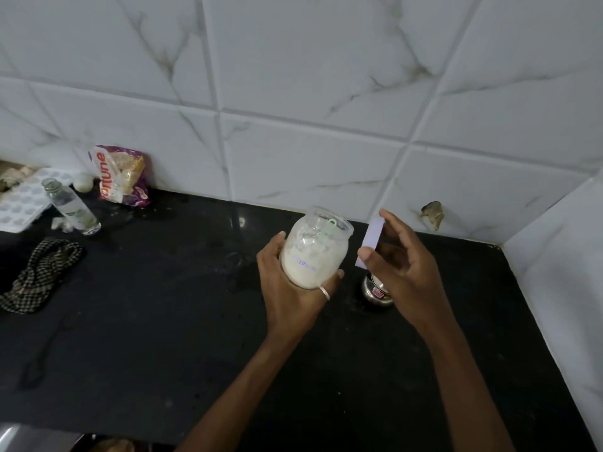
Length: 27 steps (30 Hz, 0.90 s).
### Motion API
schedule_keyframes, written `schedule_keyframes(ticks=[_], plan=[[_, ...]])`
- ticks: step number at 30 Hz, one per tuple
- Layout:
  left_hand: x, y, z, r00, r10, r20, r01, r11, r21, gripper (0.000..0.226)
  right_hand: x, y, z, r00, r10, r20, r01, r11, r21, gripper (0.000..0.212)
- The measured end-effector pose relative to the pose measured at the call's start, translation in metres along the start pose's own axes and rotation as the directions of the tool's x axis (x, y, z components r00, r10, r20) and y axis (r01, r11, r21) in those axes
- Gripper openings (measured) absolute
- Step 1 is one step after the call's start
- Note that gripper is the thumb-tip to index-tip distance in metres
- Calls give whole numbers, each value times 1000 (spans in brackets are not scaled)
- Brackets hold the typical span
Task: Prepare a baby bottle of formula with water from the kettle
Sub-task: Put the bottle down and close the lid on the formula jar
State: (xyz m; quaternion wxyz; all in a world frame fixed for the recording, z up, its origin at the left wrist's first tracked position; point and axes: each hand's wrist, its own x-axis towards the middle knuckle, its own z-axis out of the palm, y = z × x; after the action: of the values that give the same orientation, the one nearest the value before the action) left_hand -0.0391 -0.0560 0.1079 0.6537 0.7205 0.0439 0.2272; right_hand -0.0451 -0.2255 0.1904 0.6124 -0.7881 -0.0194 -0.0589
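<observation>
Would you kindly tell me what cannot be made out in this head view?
All in the head view:
Steel vessel: mostly hidden by the right hand; contents unseen.
Print on the jar, held in the left hand: too blurred to read.
Patterned tray: cut off by the left edge.

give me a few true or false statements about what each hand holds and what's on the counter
1. The left hand holds a jar of white powder. True.
2. The lid is on the jar. False: the right hand holds it off, beside the open jar.
3. The checked cloth lies right of the jar. False: it lies far to the left on the counter.
4. A small steel pot stands on the counter under the right hand. True.
</observation>
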Motion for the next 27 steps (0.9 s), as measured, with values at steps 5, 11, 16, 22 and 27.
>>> schedule_keyframes(ticks=[5,11,16,22,27], plan=[[3,8,-3,1000,27,1,-27,999,-25,94,29,-46,-11,968,-71,239,83,996,-42,74],[8,21,-3,998,58,20,-57,996,-72,92,82,-105,-25,802,21,597,250,895,-369,72],[13,22,-3,996,80,31,-76,992,-99,94,110,-140,-19,679,190,710,345,771,-536,72],[20,22,-5,995,91,32,-87,990,-111,93,118,-144,-9,599,299,743,315,765,-561,71],[23,18,-7,995,93,33,-89,991,-103,92,119,-144,-3,587,281,759,321,780,-537,70]])
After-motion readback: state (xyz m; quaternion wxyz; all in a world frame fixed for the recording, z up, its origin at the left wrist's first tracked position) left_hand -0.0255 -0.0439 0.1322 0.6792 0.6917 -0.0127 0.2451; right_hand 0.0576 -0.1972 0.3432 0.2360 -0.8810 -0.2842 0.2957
